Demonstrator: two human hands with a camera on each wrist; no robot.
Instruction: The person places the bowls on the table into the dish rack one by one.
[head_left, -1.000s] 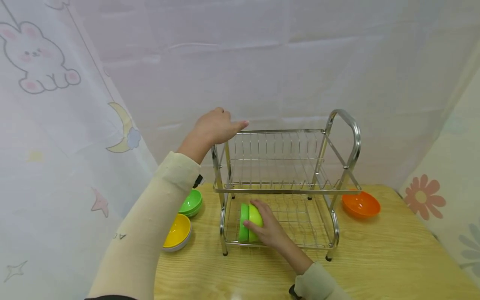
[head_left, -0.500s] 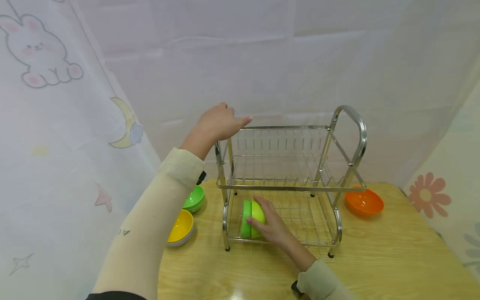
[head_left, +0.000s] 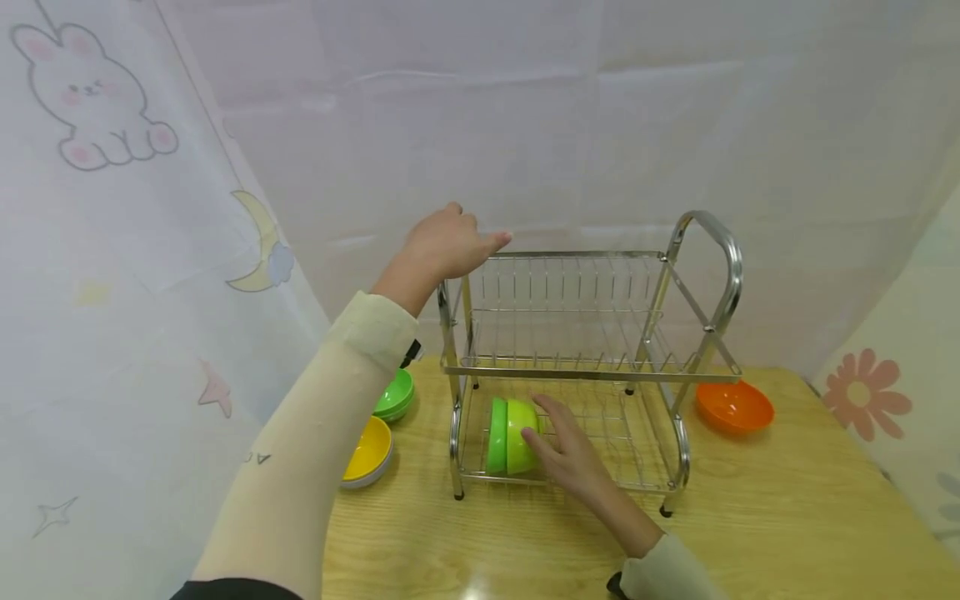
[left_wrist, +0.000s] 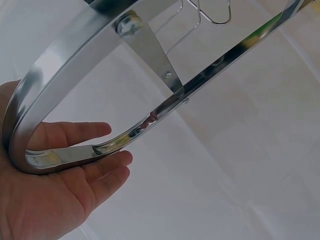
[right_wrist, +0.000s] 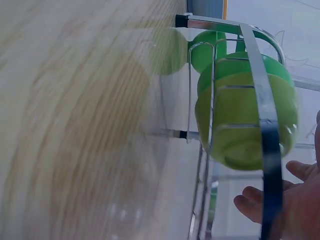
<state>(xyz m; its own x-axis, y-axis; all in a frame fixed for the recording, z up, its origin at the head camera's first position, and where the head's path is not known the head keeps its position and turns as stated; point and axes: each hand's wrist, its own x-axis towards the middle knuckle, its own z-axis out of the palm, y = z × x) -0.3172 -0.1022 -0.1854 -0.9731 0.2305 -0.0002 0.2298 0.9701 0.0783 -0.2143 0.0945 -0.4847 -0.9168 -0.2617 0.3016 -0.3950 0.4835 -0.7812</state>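
A two-tier metal dish rack stands on the table. On its lower tier, at the left, a yellow-green bowl and a green bowl stand on their sides, nested together. My right hand is just right of them, thumb and fingers spread; in the right wrist view its fingertips are apart from the yellow-green bowl. Up at the rack's left end, my left hand rests against the curved handle. In the left wrist view the tube crosses the palm, with the fingers fairly straight.
Left of the rack, partly behind my left sleeve, are stacked green bowls and a yellow bowl in a pale one. An orange bowl sits right of the rack on the wooden table. Printed curtains surround it.
My right hand has let go of the yellow-green bowl and drawn back slightly right. Both bowls stay on the lower tier. The left hand keeps its place at the handle; the view shifts slightly.
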